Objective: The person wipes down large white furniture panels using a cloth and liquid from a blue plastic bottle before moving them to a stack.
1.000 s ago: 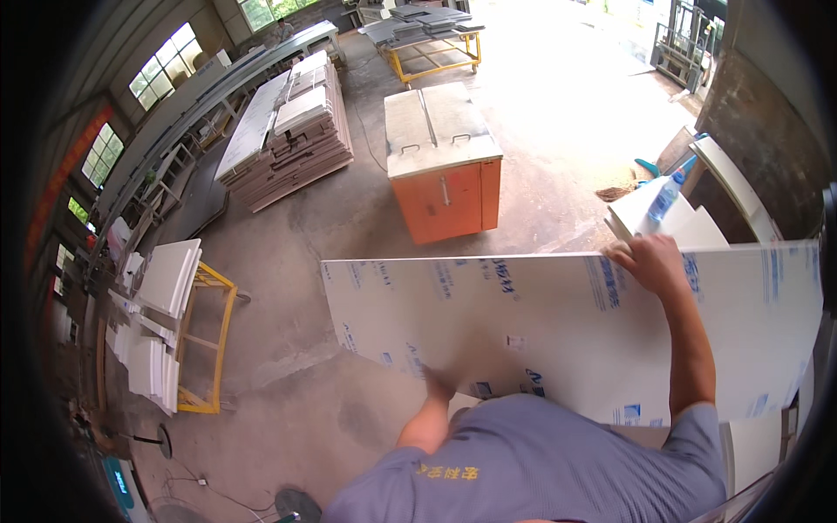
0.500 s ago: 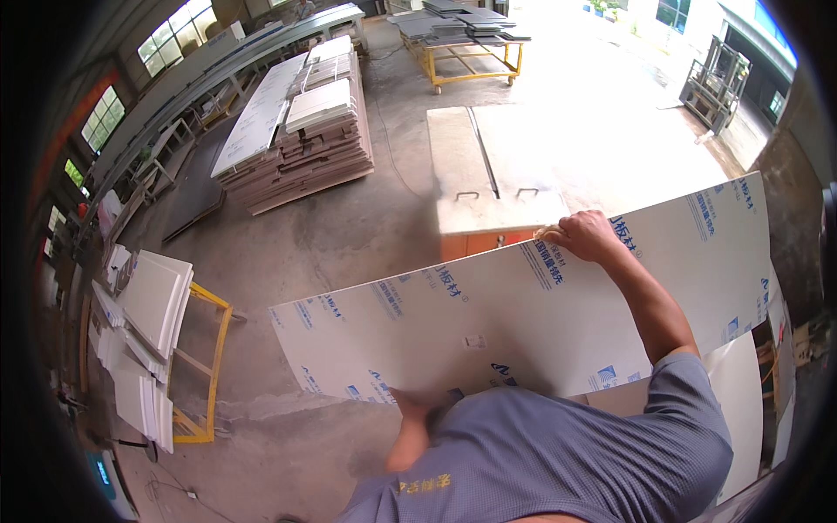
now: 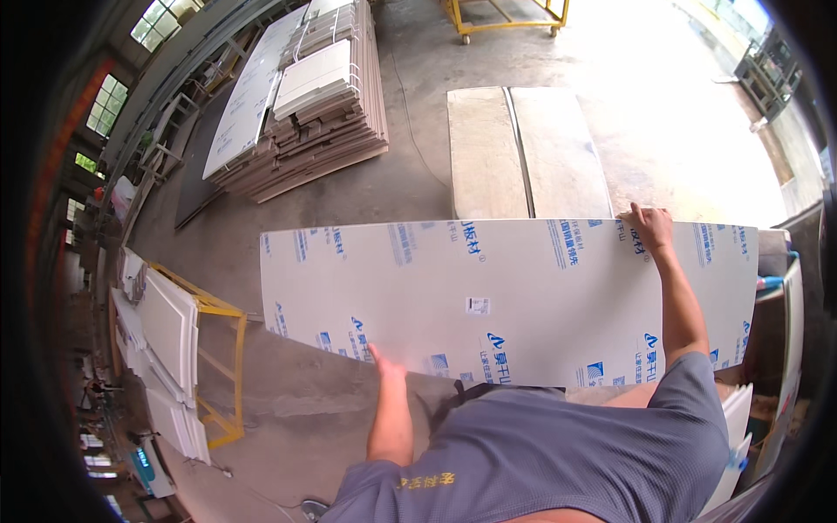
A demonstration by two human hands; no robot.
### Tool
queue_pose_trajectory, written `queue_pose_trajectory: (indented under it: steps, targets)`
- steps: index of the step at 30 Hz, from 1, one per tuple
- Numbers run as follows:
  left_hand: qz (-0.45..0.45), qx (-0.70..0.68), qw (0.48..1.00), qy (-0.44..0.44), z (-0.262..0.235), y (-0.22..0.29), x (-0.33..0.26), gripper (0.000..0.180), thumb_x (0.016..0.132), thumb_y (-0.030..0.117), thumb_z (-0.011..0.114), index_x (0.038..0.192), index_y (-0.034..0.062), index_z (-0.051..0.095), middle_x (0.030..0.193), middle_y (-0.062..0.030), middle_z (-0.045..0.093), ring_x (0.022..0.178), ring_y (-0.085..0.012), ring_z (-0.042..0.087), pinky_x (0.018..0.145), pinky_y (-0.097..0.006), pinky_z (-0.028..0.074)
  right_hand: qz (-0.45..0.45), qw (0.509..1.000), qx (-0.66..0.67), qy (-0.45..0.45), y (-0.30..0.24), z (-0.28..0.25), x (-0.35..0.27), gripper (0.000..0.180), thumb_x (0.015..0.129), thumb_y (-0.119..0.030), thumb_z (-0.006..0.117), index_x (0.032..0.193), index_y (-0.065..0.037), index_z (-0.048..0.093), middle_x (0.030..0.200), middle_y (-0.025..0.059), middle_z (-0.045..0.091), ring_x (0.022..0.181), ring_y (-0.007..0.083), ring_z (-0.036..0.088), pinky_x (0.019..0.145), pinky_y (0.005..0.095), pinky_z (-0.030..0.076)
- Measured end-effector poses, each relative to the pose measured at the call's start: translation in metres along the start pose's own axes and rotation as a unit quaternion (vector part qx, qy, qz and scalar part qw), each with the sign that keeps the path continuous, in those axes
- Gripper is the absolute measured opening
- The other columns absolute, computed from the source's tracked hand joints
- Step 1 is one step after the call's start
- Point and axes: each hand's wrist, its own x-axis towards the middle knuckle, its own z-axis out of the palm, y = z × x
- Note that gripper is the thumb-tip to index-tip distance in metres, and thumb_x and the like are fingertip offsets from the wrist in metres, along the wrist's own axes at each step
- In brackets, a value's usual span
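Note:
A long white board (image 3: 549,301) with blue print and a small label spans the space in front of me. My right hand (image 3: 649,231) is at its far edge, right of the middle, with fingers bent over that edge. At the near edge, left of the middle, my left hand (image 3: 389,363) has its thumb over the board, while its other fingers are mostly hidden beneath. Both hands grip the board.
A pale two-part top (image 3: 488,152) with a dark slot lies just beyond the board. Stacked panels (image 3: 331,113) stand far left. White panels (image 3: 170,327) lean on a yellow frame (image 3: 238,375) at left. A yellow trolley (image 3: 510,24) stands at the back; more boards (image 3: 732,427) stand at right.
The board has turned from a slant, with its right end farther away, to lying nearly straight across. My right hand has moved to the right. My left hand shows more at the near edge.

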Motion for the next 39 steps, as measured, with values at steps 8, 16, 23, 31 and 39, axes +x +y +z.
queue_pose_trajectory:
  steps: [8, 16, 23, 31, 39]
  targets:
    - [0.005, 0.111, 0.994, -0.008, 0.216, 0.002, 0.147, 0.096, 0.101, 0.079, 0.036, 0.166, 0.0082, 0.029, 0.171, -0.0087, 0.033, 0.155, -0.0315, 0.033, 0.128, -0.048, 0.028, 0.056, 0.995, 0.03, -0.076, 0.05, 0.12, 0.233, 0.069, 0.103, -0.064, 0.043, 0.087, -0.008, 0.081, 0.078, 0.0236, 0.071, 0.08, 0.0448, 0.07, 0.085, 0.05, 0.055]
    - [0.011, 0.108, 0.99, 0.086, 0.358, -0.052, 0.218, 0.093, 0.1, 0.081, 0.035, 0.164, 0.0138, 0.036, 0.169, -0.0051, 0.039, 0.154, -0.029, 0.036, 0.127, -0.048, 0.028, 0.036, 0.996, 0.037, -0.066, 0.099, 0.233, 0.377, 0.067, 0.105, -0.062, 0.042, 0.09, -0.009, 0.081, 0.078, 0.0192, 0.073, 0.084, 0.0403, 0.072, 0.099, 0.0463, 0.048]
    - [-0.04, 0.175, 0.969, 0.168, 0.331, -0.088, 0.227, 0.088, 0.097, 0.072, 0.059, 0.158, 0.0101, 0.044, 0.161, -0.0077, 0.049, 0.144, -0.0288, 0.049, 0.118, -0.048, 0.043, 0.046, 0.996, -0.004, -0.08, 0.102, 0.258, 0.421, 0.068, 0.105, -0.063, 0.043, 0.091, -0.007, 0.079, 0.089, 0.0241, 0.072, 0.09, 0.0443, 0.07, 0.081, 0.0507, 0.054]
    - [-0.014, 0.192, 0.957, 0.218, 0.341, -0.076, 0.202, 0.07, 0.096, 0.064, 0.067, 0.14, 0.0106, 0.059, 0.137, -0.0042, 0.066, 0.121, -0.0248, 0.066, 0.095, -0.045, 0.059, 0.196, 0.963, 0.161, 0.089, 0.092, 0.25, 0.329, 0.069, 0.108, -0.059, 0.041, 0.089, -0.001, 0.073, 0.083, 0.0279, 0.068, 0.082, 0.0473, 0.066, 0.073, 0.0525, 0.047]
    - [-0.058, 0.056, 0.995, -0.053, 0.281, 0.007, 0.257, 0.084, 0.103, 0.072, 0.042, 0.164, 0.0145, 0.034, 0.165, -0.0061, 0.044, 0.15, -0.0335, 0.042, 0.122, -0.056, 0.036, 0.351, 0.901, 0.254, -0.006, 0.016, 0.21, -0.016, 0.057, 0.107, -0.041, 0.056, 0.074, 0.005, 0.064, 0.069, 0.0266, 0.061, 0.06, 0.0336, 0.059, 0.062, 0.0495, 0.045]
